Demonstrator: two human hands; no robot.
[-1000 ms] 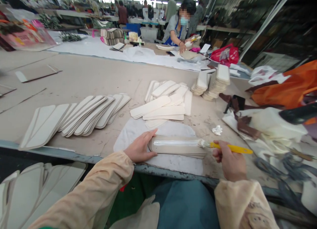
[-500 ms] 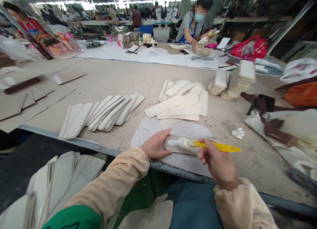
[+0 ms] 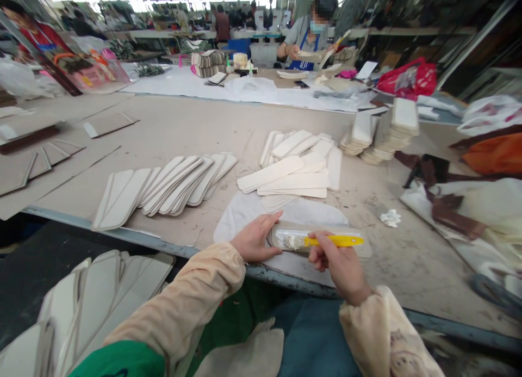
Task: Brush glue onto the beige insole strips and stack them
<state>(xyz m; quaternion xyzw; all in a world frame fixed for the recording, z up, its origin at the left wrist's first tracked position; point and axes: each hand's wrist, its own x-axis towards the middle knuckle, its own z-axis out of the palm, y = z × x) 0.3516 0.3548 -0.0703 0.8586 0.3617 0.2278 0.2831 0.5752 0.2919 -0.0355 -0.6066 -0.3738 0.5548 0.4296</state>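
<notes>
My right hand [image 3: 336, 263] grips a yellow-handled brush [image 3: 345, 241], its bristles coated in white paste. The bristles rest on a long, round-ended flat piece [image 3: 361, 250] with a wet, shiny coating along its top. At that piece's left end, my left hand [image 3: 258, 236] lies with thumb and fingers apart, touching the edge. A white sheet [image 3: 232, 219] is spread beneath the piece. Just beyond it lies a loose pile of pale strips [image 3: 291, 175]. To the left, a fanned row of similar strips [image 3: 179, 186] lies along the table.
Stacked strips [image 3: 403, 121] stand at the back right. A crumpled white scrap [image 3: 390, 218] lies right of my right hand. Brown straps [image 3: 457, 214] and cloth lie at the far right. More strips [image 3: 101, 301] sit below the table edge at left. A masked co-worker [image 3: 310, 39] handles pieces across the table.
My right hand has moved the brush left along the piece, and a shiny coating now covers more of it. My left hand stays put. The co-worker has lifted a piece.
</notes>
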